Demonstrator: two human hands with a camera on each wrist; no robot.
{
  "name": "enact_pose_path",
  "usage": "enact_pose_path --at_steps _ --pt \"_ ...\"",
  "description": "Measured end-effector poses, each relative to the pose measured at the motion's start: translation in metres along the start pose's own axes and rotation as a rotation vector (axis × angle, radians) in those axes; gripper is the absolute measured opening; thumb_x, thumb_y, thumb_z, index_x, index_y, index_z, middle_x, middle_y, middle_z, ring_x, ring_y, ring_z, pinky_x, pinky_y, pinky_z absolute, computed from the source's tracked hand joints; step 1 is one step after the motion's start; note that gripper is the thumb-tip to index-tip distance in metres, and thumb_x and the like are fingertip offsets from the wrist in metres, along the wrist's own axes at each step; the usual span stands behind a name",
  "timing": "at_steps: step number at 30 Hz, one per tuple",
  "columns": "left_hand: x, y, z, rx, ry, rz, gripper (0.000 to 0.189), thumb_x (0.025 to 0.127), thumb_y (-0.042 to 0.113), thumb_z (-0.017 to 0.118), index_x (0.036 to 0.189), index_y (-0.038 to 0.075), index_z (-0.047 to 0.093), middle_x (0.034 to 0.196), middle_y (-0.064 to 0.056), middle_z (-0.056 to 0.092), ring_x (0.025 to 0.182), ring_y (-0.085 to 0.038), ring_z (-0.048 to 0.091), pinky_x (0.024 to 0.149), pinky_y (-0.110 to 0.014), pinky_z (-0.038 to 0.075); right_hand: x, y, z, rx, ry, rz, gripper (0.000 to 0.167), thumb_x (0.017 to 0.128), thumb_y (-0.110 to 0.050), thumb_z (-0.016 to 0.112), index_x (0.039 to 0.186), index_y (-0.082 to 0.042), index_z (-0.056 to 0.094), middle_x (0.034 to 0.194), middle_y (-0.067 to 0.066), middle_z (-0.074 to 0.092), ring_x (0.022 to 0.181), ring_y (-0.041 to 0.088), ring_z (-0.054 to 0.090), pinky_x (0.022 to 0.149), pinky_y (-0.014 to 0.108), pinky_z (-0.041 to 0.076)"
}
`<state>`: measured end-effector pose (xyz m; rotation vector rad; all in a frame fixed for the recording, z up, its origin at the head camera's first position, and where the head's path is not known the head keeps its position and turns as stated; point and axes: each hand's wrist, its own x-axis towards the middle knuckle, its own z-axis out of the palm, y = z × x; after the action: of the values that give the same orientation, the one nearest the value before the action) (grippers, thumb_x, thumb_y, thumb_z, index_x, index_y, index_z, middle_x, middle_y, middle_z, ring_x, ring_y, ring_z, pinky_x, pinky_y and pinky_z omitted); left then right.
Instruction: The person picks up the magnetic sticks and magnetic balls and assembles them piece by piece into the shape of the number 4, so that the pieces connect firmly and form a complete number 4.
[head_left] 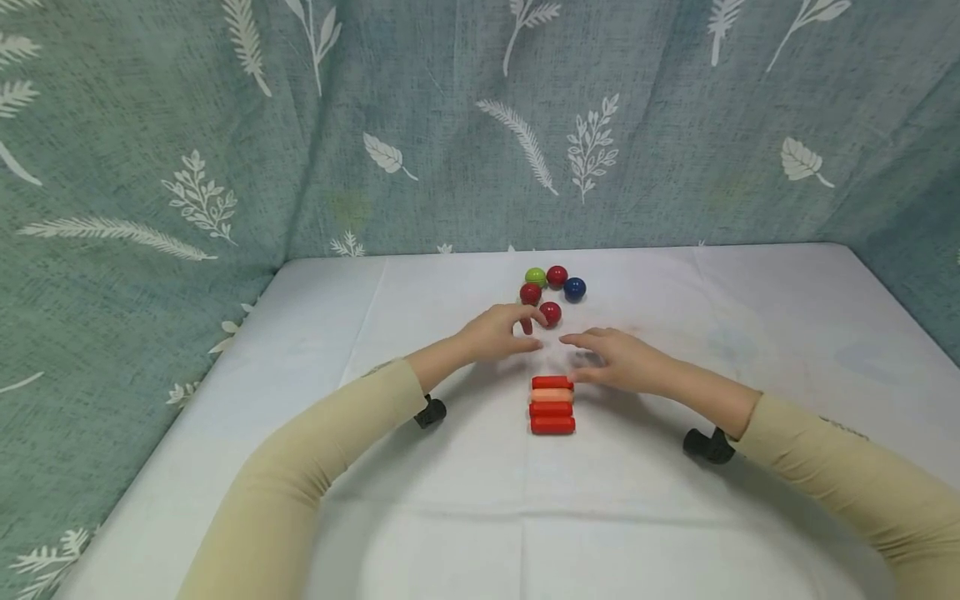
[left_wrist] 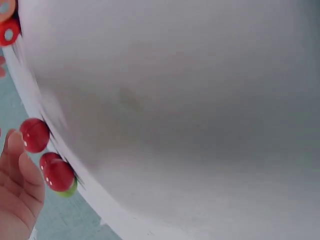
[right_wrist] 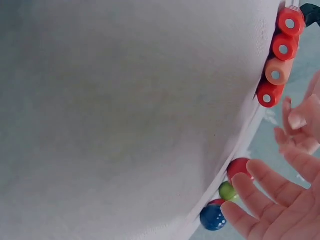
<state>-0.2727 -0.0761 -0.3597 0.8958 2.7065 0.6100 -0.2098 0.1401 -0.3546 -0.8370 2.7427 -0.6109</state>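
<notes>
My left hand hovers over the white table, fingers loosely bent and nothing between them. Its fingertips overlap the nearest red ball in the head view. Across a small gap is my right hand, also holding nothing, its fingers spread in the right wrist view. The right thumb is right by the end of a row of small cylinders with holes in their ends: several red ones and an orange one. Behind the hands sit a blue ball, a green ball and two more red balls.
A white cloth with fold creases covers the table. Green-blue leaf-patterned fabric rises behind the far edge and along the sides. Each wrist carries a small black camera.
</notes>
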Motion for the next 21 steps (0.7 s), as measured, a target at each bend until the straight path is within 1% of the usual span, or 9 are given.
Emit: enact_pose_path --at_steps 4,8,11,16,21 --pt "-0.009 0.000 0.004 -0.005 -0.104 0.028 0.034 0.083 0.029 0.066 0.115 0.016 0.060 0.096 0.001 0.062 0.084 -0.013 0.055 0.074 -0.025 0.045 0.001 -0.001 0.001 -0.003 -0.007 -0.011 0.059 0.084 -0.034 0.065 0.133 -0.008 0.047 0.122 0.015 0.057 0.112 0.031 0.052 0.089 0.049 0.044" --pt "-0.015 -0.001 0.007 -0.013 -0.171 0.040 0.032 0.082 0.030 0.068 0.111 0.017 0.063 0.091 0.004 0.062 0.085 -0.011 0.054 0.077 -0.025 0.044 0.002 -0.002 0.001 -0.001 -0.016 -0.020 0.056 0.083 -0.033 0.066 0.131 -0.008 0.049 0.119 0.015 0.059 0.109 0.030 0.054 0.089 0.046 0.045" --pt "-0.018 -0.002 0.009 -0.010 -0.194 0.044 0.030 0.082 0.030 0.068 0.109 0.017 0.065 0.089 0.006 0.062 0.084 -0.010 0.053 0.077 -0.025 0.044 0.003 -0.001 0.002 0.003 -0.023 -0.026 0.055 0.083 -0.032 0.066 0.130 -0.007 0.051 0.117 0.014 0.060 0.108 0.029 0.055 0.089 0.045 0.046" --pt "-0.018 -0.002 0.010 -0.012 -0.209 0.061 0.025 0.082 0.029 0.068 0.105 0.018 0.067 0.088 0.007 0.062 0.083 -0.009 0.053 0.077 -0.024 0.043 0.004 0.000 0.005 0.000 -0.030 -0.035 0.051 0.083 -0.030 0.067 0.128 -0.008 0.053 0.114 0.013 0.062 0.104 0.026 0.057 0.087 0.042 0.047" --pt "-0.016 0.000 0.011 -0.022 -0.238 0.074 0.020 0.083 0.026 0.066 0.101 0.018 0.068 0.083 0.006 0.062 0.077 -0.010 0.053 0.068 -0.021 0.043 0.005 0.000 0.007 0.001 -0.035 -0.030 0.050 0.083 -0.029 0.067 0.126 -0.008 0.054 0.110 0.012 0.063 0.099 0.024 0.058 0.085 0.040 0.048"
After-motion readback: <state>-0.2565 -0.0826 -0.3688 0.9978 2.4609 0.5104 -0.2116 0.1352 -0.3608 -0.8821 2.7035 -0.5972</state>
